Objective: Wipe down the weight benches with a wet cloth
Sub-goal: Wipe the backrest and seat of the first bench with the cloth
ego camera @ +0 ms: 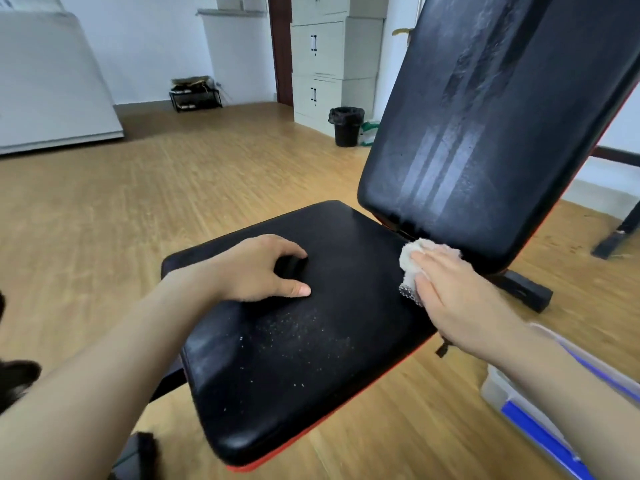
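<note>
My right hand (450, 292), fingers flat, presses the wet cloth (410, 261) onto the seat pad (294, 375) at its rear edge, below the streaked backrest (502, 133), while my left hand (266, 271), loosely arched and holding nothing, braces the bench.

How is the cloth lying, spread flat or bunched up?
Bunched up: the cloth shows as a crumpled wad under the right hand on the seat.
</note>
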